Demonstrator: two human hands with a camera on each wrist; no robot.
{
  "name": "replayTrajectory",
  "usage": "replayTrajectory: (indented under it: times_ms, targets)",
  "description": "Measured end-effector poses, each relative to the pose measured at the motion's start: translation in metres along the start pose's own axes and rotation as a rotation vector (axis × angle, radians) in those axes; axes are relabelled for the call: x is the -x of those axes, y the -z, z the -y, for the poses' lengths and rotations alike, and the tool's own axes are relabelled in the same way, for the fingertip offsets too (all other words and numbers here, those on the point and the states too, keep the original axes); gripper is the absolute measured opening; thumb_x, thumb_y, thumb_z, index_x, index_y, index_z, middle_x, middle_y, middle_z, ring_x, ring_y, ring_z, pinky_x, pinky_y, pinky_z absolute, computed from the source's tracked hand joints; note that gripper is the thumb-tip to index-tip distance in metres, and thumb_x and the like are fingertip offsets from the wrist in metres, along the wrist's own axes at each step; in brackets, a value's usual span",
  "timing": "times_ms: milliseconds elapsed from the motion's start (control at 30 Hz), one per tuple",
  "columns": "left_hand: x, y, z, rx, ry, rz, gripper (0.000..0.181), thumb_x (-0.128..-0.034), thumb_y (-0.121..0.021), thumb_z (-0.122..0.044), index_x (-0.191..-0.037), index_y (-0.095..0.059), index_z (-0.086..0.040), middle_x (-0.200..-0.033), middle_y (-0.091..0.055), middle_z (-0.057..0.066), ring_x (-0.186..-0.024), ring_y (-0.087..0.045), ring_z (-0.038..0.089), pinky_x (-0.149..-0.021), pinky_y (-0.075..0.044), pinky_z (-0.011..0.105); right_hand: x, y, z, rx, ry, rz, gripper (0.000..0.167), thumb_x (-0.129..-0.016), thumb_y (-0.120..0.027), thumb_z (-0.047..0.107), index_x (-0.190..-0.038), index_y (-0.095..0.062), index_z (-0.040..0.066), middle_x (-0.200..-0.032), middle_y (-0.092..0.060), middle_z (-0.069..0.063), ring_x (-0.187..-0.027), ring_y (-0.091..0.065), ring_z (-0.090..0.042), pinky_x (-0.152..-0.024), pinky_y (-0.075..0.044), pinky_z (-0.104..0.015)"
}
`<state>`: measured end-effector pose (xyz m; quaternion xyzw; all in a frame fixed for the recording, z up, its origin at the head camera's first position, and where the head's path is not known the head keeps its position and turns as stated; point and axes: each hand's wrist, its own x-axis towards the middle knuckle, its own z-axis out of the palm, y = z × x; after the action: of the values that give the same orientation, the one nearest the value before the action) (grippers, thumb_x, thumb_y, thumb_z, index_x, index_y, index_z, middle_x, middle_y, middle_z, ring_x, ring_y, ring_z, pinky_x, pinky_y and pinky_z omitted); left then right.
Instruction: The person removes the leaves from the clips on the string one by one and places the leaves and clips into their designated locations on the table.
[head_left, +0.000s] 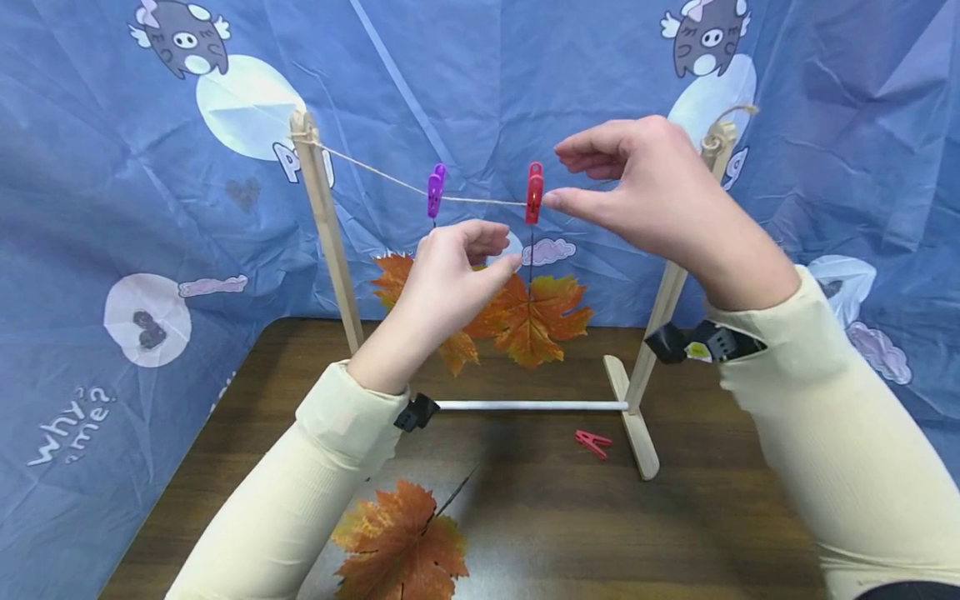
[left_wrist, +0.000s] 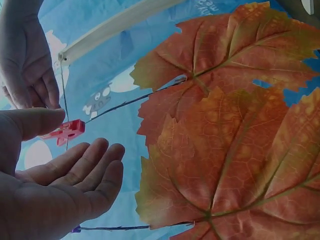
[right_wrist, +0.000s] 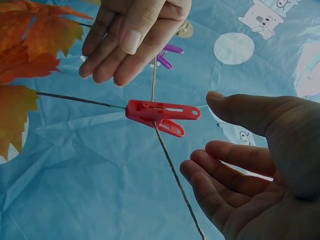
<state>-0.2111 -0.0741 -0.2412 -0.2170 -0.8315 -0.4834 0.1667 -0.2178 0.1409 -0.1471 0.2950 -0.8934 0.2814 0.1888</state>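
A red clothespin (head_left: 534,193) sits on the string (head_left: 480,200) and clips the stem of an orange maple leaf (head_left: 534,321), which hangs below it. To its left a purple clothespin (head_left: 436,192) holds a second leaf (head_left: 393,279), partly hidden behind my left hand (head_left: 457,275). That hand holds nothing; its fingers are loosely bent below the string, between the two clothespins. My right hand (head_left: 645,183) is just right of the red clothespin, thumb and fingers spread apart. In the right wrist view a gap shows between the right hand (right_wrist: 250,165) and the red clothespin (right_wrist: 162,112).
Wooden posts (head_left: 326,225) hold up the string, joined low down by a white rod (head_left: 532,406). On the brown table (head_left: 570,525) lie another red clothespin (head_left: 594,442) and a loose maple leaf (head_left: 405,542) near the front. A blue printed cloth (head_left: 465,75) hangs behind.
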Motion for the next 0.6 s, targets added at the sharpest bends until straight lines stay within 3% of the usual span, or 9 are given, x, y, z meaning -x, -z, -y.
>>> replayTrajectory:
  times_ms: [300, 600]
  targets:
    - [-0.010, -0.002, -0.002, -0.039, 0.023, 0.019, 0.032, -0.0929, -0.076, -0.017, -0.120, -0.072, -0.001, -0.111, -0.073, 0.008, -0.105, -0.067, 0.020, -0.092, -0.049, 0.034, -0.013, 0.002, 0.002, 0.012, -0.007, 0.046, 0.047, -0.088, -0.082, 0.027, -0.127, -0.070, 0.003, -0.122, -0.070, -0.010, -0.109, -0.067, -0.022, -0.094, -0.051, -0.038]
    - [-0.018, -0.011, 0.002, -0.048, 0.005, 0.003, 0.027, -0.0936, -0.075, -0.015, -0.115, -0.074, 0.000, -0.106, -0.075, 0.008, -0.103, -0.066, 0.019, -0.091, -0.048, 0.036, -0.023, 0.003, 0.002, 0.052, -0.004, 0.078, 0.049, -0.087, -0.082, 0.033, -0.126, -0.072, 0.005, -0.118, -0.072, -0.009, -0.109, -0.066, -0.019, -0.093, -0.051, -0.038]
